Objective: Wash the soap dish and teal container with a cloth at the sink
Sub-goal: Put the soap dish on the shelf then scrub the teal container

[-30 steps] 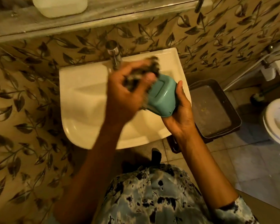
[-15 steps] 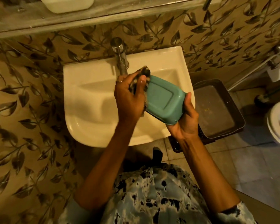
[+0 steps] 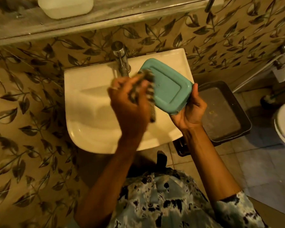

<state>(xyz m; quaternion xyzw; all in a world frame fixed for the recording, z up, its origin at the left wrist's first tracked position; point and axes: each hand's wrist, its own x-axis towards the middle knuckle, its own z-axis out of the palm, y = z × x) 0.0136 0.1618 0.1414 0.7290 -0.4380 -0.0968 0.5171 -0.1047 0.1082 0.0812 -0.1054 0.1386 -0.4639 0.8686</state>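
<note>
Head view, above the sink (image 3: 92, 102). I hold the teal container (image 3: 169, 87) over the right half of the basin, turned so that its underside faces me and its long edge tilts up toward the tap (image 3: 122, 61). My right hand (image 3: 190, 111) cradles it from below, fingers (image 3: 195, 91) curled round the near right corner and closed on the rim. My left hand (image 3: 130, 102) is blurred by motion; its fingers appear closed around a dark patterned cloth (image 3: 148, 89), which is pressed against the container's left edge. The soap dish is not identifiable in this view; the pale tub (image 3: 65, 6) on the shelf (image 3: 105, 18) above may or may not be it.

I judge the step in hand to be scrubbing the container's base, with rinsing yet to come.

Risks from here:
- The grip is at one corner only, so a hard push from the cloth could lever the container out of my right hand and drop it into the basin, or over the edge toward the dark tray (image 3: 220, 111) on the floor beside the sink.
- A wet or soapy surface would make that slip more likely.
- The cloth's loose tail could catch on the tap.
</note>
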